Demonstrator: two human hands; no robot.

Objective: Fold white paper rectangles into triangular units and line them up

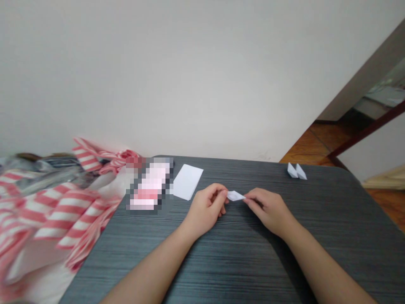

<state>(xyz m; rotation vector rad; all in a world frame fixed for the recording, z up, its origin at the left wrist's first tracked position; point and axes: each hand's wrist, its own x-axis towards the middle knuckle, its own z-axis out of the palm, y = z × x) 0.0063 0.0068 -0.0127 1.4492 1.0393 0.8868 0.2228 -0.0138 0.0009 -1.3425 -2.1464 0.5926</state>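
Observation:
A small folded white paper piece (236,196), pointed at its ends, is stretched between my two hands above the dark table. My left hand (209,207) pinches its left end between thumb and fingers. At the right tip, the thumb and fingertips of my right hand (268,207) are closed on it. Just beyond my left hand lies a stack of white paper sheets (188,181). Toward the far right of the table stand folded white paper shapes (296,171) with pointed tips, side by side.
The dark wood-grain table (202,270) meets a pale wall (202,76) at the back. A blurred-out pinkish item (152,183) lies at its left edge. Red-and-white striped cloth (57,215) is heaped left of the table. Wooden floor (311,145) shows at the right.

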